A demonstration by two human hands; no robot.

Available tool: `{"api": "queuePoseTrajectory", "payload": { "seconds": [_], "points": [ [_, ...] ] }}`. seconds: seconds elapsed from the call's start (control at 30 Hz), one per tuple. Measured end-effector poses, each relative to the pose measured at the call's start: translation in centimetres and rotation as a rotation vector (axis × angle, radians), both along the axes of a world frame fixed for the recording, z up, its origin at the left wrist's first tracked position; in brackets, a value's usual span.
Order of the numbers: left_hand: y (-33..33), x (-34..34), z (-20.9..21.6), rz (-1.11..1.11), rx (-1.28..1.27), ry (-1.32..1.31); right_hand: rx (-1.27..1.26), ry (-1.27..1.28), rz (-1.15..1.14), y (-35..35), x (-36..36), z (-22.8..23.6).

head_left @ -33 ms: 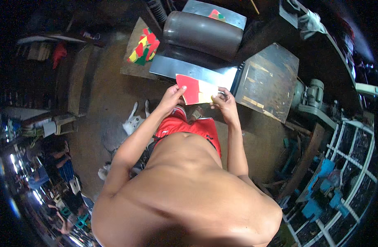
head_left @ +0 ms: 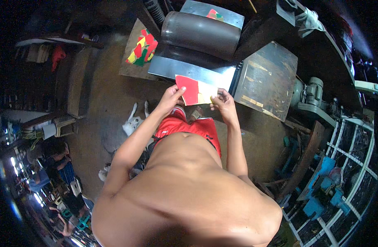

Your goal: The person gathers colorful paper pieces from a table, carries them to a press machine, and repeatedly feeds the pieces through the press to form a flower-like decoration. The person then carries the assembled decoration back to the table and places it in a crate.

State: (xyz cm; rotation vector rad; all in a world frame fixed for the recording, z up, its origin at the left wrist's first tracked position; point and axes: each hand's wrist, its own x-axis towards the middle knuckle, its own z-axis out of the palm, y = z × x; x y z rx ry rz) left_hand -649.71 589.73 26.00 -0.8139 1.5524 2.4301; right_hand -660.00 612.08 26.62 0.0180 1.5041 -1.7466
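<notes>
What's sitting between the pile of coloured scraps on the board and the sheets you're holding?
In the head view, only the sloping grey metal tray lies between the coloured scraps and the red and yellow sheets.

Nothing has shifted that I can make out. My left hand point(head_left: 169, 100) grips the red sheet point(head_left: 188, 89) at its left edge exactly as before, and my right hand point(head_left: 222, 103) pinches the pale yellow sheet point(head_left: 206, 93) at the same spot. Both sheets overlap just as they did; any tiny slip would probably be lost here.
</notes>
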Motion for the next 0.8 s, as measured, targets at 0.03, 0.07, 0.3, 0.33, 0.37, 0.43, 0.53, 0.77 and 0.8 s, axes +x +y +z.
{"api": "queuePoseTrajectory", "payload": {
  "seconds": [0.03, 0.07, 0.3, 0.33, 0.37, 0.43, 0.53, 0.77, 0.8],
  "points": [
    [-0.3, -0.1, 0.2, -0.047, -0.075, 0.005, 0.015, 0.012, 0.011, 0.3, 0.2, 0.0],
    [-0.8, -0.2, 0.5, -0.077, -0.158, 0.022, 0.018, 0.014, 0.037, 0.6, 0.3, 0.0],
    [-2.2, 0.6, -0.9, -0.133, -0.304, -0.063, 0.004, 0.083, -0.103, 2.2, 0.1, 0.7],
    [-1.9, 0.9, -1.8, -0.001, -0.248, -0.077, -0.014, 0.090, -0.146, 2.3, 0.0, 0.7],
    [-1.5, 1.2, -2.7, 0.115, -0.179, -0.082, -0.062, 0.100, -0.166, 2.4, -0.1, 0.7],
    [-1.1, 1.7, -4.3, 0.134, -0.110, -0.191, -0.002, 0.121, -0.167, 2.5, -0.1, 0.6],
    [-0.8, 1.9, -6.2, 0.093, -0.116, -0.373, 0.004, 0.177, -0.169, 3.0, 0.4, 0.0],
    [-1.2, -4.4, -9.6, 0.074, -0.082, -0.333, 0.136, 0.109, -0.271, 3.3, 1.9, -2.1],
    [-1.6, -5.6, -9.8, 0.106, -0.077, -0.318, 0.108, 0.122, -0.277, 2.9, 1.9, -2.3]
  ]
}}
